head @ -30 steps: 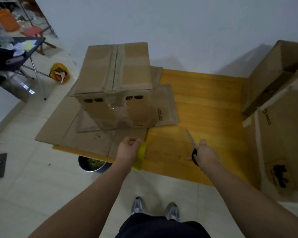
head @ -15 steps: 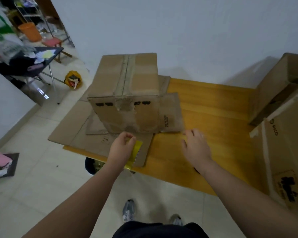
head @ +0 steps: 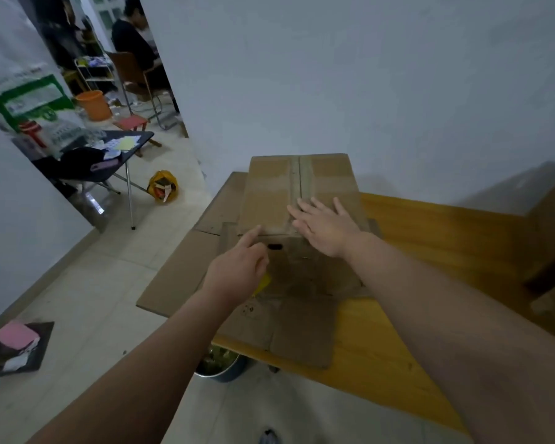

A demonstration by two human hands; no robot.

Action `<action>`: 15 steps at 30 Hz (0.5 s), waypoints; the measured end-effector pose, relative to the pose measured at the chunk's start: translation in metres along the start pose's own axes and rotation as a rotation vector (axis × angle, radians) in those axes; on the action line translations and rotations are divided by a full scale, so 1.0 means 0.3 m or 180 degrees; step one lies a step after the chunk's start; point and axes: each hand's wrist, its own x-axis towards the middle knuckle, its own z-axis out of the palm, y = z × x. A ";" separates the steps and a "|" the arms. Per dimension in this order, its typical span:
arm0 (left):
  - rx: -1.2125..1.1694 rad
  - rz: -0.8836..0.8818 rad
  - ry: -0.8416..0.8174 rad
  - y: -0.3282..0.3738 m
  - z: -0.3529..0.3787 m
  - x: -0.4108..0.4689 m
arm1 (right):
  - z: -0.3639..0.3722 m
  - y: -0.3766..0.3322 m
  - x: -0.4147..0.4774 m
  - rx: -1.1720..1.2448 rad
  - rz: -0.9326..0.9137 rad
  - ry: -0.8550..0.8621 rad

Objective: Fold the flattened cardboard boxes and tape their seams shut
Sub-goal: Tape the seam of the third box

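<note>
Flattened cardboard (head: 180, 277) is covering the left end of the surface (head: 398, 331), and our left hand (head: 237, 270) is gripping a yellow tape roll (head: 263, 283), forefinger touching the near top edge of the folded box (head: 269, 193) standing on it. Our right hand (head: 326, 227) is lying flat and open on the box top beside the taped seam (head: 297, 177). We are judging this the sealing step, the next move calling for pressing along that tape.

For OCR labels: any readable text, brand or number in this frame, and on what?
No text is readable.
Green and white sack: has print, too blurred to read.
Papers: marks too small to read.
Cardboard box: no print showing.
</note>
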 end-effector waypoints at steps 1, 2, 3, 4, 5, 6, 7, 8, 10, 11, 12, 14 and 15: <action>0.0020 0.0053 -0.0013 -0.020 0.009 0.009 | 0.015 0.003 0.000 -0.0050 -0.0009 -0.0017; 0.0037 0.0096 0.0019 -0.036 0.018 0.012 | 0.031 0.007 -0.004 -0.0176 -0.0013 0.0035; 0.0036 0.0121 0.0069 -0.045 0.024 0.013 | 0.042 0.011 -0.014 -0.0399 -0.0036 0.0093; -0.0002 0.0142 0.0104 -0.054 0.029 0.015 | 0.053 0.011 -0.023 -0.0626 -0.0046 0.0116; -0.0061 0.0151 0.0126 -0.059 0.033 0.018 | 0.064 0.012 -0.031 -0.0812 -0.0038 0.0129; -0.0132 0.0150 0.0126 -0.063 0.033 0.021 | 0.079 0.009 -0.032 -0.0928 -0.0007 0.0188; -0.0211 0.0144 0.0106 -0.069 0.031 0.025 | 0.093 -0.003 -0.031 -0.0968 0.0068 0.0336; -0.0273 0.0149 0.0083 -0.074 0.030 0.028 | 0.109 -0.014 -0.031 -0.0950 0.0139 0.0555; -0.0358 0.0185 0.0059 -0.083 0.028 0.029 | 0.152 -0.026 -0.028 -0.0984 0.0159 0.1090; -0.0393 0.0215 0.0063 -0.085 0.027 0.027 | 0.172 -0.033 -0.031 -0.1031 0.0228 0.1232; -0.0441 0.0237 0.0064 -0.085 0.026 0.025 | 0.202 -0.039 -0.038 -0.1105 0.0311 0.1309; -0.0627 0.0230 0.0081 -0.082 0.020 0.022 | 0.238 -0.058 -0.048 -0.1164 0.0492 0.1438; -0.0789 0.0189 0.0087 -0.079 0.017 0.019 | 0.242 -0.073 -0.047 -0.1130 0.0615 0.1435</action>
